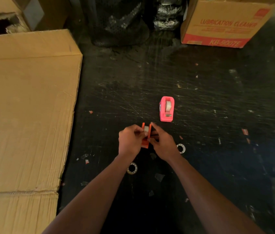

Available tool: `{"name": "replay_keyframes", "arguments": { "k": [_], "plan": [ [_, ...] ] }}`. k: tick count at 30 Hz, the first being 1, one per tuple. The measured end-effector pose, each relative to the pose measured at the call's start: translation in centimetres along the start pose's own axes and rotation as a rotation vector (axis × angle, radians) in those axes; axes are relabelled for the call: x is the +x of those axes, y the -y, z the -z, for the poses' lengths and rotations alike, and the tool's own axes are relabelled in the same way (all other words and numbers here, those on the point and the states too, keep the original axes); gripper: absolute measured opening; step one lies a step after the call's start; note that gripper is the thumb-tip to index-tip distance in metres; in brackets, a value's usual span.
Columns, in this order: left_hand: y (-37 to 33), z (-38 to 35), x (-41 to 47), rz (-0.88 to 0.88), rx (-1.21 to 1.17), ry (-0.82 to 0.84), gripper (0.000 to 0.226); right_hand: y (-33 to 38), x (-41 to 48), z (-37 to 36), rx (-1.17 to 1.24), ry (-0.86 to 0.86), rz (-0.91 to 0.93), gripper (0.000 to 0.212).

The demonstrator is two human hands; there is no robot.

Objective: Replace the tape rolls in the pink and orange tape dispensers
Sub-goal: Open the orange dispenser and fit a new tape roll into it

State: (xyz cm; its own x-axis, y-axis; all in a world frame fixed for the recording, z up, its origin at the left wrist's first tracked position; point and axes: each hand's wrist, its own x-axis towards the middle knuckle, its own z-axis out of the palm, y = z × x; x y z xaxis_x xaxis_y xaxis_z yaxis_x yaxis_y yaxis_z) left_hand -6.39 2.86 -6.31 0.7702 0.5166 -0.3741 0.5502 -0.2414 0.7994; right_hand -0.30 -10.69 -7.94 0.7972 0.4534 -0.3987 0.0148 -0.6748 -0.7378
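The orange tape dispenser point(146, 136) sits on the dark floor between my hands, with a white tape roll point(146, 128) showing in its slot. My left hand point(130, 141) grips the dispenser from the left, fingers on the roll. My right hand point(163, 143) holds its right side. The pink tape dispenser point(166, 109) stands alone on the floor beyond, a whitish roll inside it. Two clear, nearly empty tape rolls lie on the floor: one point(132, 168) under my left wrist, one point(181, 148) beside my right wrist.
A large flattened cardboard sheet point(23, 107) covers the floor at left. An open "Lubrication Cleaner" carton point(223, 26) stands at the back right. Black plastic bags point(125, 21) sit at the back centre. Small scraps litter the scratched black floor point(218, 98).
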Motion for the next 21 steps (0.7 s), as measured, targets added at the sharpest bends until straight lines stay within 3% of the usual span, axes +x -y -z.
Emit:
{"name": "replay_keyframes", "arguments": {
  "k": [13,21],
  "plan": [
    [-0.6,0.2,-0.3,-0.006,0.059,-0.002,0.007,0.1,-0.2,-0.1,-0.004,-0.025,0.002,0.069],
    [-1.4,0.2,0.2,-0.071,0.291,-0.016,0.007,0.3,-0.1,-0.1,-0.057,-0.005,0.004,0.071]
  ]
}}
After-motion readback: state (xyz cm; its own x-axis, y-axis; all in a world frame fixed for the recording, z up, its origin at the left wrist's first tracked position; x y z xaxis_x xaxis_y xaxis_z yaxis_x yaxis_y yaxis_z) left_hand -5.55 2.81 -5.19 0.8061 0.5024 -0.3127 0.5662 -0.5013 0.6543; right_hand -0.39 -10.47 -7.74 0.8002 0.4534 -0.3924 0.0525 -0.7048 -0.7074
